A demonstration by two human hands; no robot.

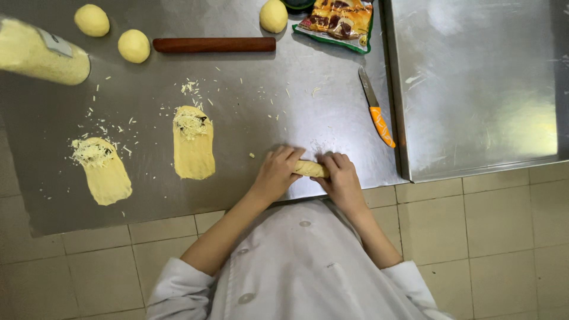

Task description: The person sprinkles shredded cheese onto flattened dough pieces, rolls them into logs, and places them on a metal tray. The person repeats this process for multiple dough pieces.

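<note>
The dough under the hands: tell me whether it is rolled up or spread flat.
Rolled up. The dough piece shows as a short log between the left hand and right hand.

Left hand (277, 172), right hand (342, 181) pressed on dough roll (310, 169)

dough roll (310, 169) | pale yellow, rolled log, lying crosswise | ends hidden, probably tapered | table's near edge
</note>
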